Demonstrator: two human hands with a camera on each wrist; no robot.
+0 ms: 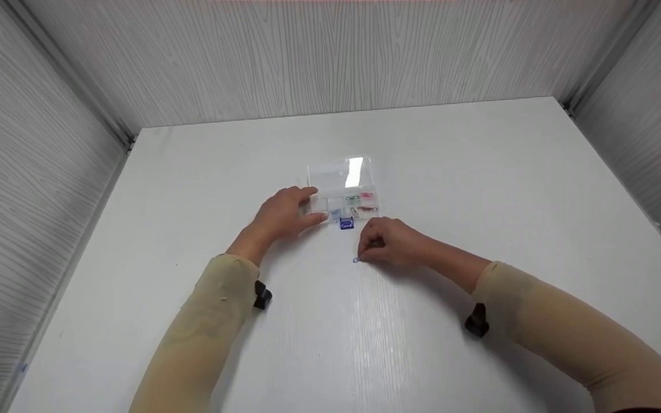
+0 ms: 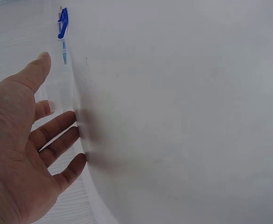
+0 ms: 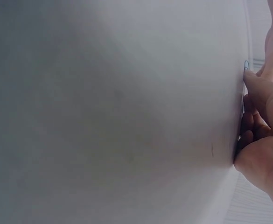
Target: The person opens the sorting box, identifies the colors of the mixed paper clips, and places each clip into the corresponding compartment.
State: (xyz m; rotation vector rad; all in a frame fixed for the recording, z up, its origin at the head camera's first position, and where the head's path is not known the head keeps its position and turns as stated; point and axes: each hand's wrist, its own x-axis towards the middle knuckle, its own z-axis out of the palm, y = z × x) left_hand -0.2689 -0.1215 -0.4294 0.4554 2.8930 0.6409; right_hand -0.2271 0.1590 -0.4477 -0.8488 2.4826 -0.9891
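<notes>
A clear plastic compartment box [image 1: 320, 205] lies on the table with its transparent lid [image 1: 330, 175] tipped back. Its compartments hold paper clips: green [image 1: 353, 198], pink [image 1: 367, 195], red [image 1: 367, 209] and light blue [image 1: 335, 214]. A dark blue latch [image 1: 346, 223] sits at the front edge. My left hand [image 1: 284, 213] rests at the box's left end, thumb by the front corner, fingers spread and fairly straight. In front of the box, my right hand [image 1: 393, 241] pinches a small blue paper clip [image 1: 356, 260] between thumb and fingertips, low at the tabletop.
The white table [image 1: 479, 155] stretches around the box on all sides. Grey wood-grain panels [image 1: 307, 57] stand at the back, left and right. A black wrist device [image 1: 262, 295] is on the left sleeve and another [image 1: 477, 321] on the right.
</notes>
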